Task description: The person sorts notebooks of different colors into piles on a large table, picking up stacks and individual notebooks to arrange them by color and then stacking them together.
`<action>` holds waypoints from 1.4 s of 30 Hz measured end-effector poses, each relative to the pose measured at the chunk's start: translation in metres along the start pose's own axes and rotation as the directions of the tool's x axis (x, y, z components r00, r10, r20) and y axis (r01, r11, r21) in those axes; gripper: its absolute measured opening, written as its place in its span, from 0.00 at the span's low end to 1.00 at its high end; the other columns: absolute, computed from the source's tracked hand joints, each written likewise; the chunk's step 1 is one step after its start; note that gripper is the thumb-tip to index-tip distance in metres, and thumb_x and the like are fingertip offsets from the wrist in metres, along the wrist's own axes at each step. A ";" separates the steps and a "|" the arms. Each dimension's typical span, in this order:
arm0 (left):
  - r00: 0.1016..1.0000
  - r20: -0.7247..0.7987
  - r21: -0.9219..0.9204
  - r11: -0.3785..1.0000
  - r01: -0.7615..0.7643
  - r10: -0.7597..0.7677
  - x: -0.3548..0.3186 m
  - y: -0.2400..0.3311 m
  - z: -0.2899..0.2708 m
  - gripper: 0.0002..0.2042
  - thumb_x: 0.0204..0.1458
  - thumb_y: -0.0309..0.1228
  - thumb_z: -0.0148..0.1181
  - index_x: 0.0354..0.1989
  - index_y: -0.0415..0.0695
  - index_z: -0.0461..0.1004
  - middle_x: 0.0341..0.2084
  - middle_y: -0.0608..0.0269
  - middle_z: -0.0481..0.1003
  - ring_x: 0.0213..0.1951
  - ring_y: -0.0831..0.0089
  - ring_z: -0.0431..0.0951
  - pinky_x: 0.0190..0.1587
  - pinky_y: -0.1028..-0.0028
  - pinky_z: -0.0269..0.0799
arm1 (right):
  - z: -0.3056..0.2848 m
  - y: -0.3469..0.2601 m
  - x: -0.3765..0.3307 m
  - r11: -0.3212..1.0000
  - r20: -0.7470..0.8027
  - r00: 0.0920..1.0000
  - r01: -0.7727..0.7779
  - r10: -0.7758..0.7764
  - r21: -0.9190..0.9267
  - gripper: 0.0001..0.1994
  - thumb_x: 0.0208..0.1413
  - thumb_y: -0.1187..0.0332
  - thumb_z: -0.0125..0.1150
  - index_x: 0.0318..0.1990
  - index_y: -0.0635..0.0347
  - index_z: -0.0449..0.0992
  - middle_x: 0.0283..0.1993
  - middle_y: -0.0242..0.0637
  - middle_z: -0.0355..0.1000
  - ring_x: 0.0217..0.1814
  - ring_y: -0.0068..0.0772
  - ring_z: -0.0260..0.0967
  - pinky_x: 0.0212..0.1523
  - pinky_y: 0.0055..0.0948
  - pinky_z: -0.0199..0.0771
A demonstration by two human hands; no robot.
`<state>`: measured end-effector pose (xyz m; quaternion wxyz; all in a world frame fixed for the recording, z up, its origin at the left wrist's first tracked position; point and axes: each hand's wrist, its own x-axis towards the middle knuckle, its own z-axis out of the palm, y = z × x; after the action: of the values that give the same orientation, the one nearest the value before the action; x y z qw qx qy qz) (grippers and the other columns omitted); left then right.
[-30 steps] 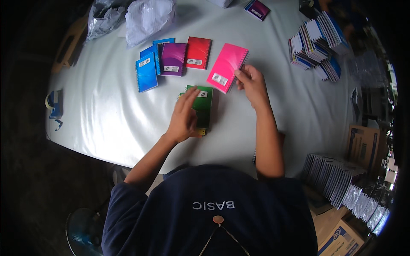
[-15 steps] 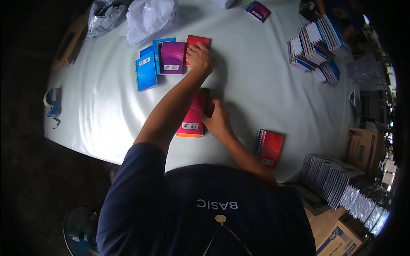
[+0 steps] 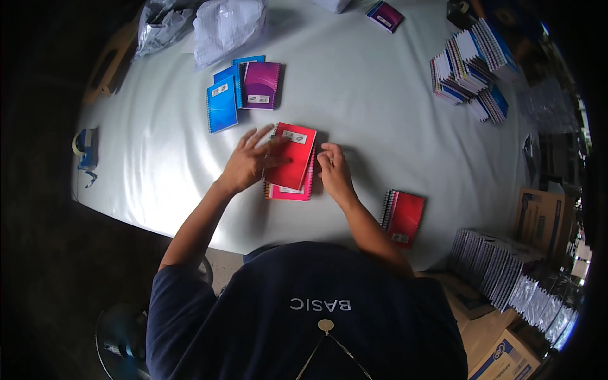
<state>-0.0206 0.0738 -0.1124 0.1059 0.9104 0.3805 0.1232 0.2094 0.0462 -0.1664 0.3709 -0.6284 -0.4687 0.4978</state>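
Observation:
A red spiral notebook (image 3: 294, 166) with a white label lies on top of a pink notebook (image 3: 297, 194), a little out of line with it. My left hand (image 3: 247, 166) is over the red cover's left side, fingers spread and slightly blurred. Just off the stack's right edge is my right hand (image 3: 336, 174), its fingers loosely bent and apart, holding nothing. Farther off and to the left, a purple notebook (image 3: 260, 82) overlaps some blue notebooks, with a blue notebook (image 3: 221, 107) in front.
Another red notebook (image 3: 405, 218) lies at the near right. Standing notebooks (image 3: 472, 69) are bunched at the far right, and a small purple notebook (image 3: 384, 17) lies at the back. A plastic bag (image 3: 229, 28) and a tape dispenser (image 3: 87, 149) are on the left. Cardboard boxes (image 3: 541, 215) stand at right.
The red notebook has come from beside the purple one onto the pink stack, carried toward me by my left hand, whose fingers are now spread. My right hand has shifted slightly away from the stack.

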 end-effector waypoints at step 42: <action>0.905 -0.247 -0.145 0.936 0.320 -0.347 -0.018 0.087 0.015 0.28 0.43 0.41 0.66 0.55 0.51 0.69 0.54 0.61 0.66 0.55 0.58 0.63 0.54 0.64 0.61 | 0.008 0.026 -0.013 0.992 -0.012 1.000 0.010 -0.008 0.128 0.19 0.56 0.64 0.54 0.50 0.70 0.70 0.42 0.50 0.74 0.44 0.39 0.72 0.46 0.32 0.69</action>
<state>0.0299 -0.0005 -0.1040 0.1187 0.8000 0.5349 0.2446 0.2065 0.0265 -0.1891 0.4155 -0.6041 -0.4364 0.5215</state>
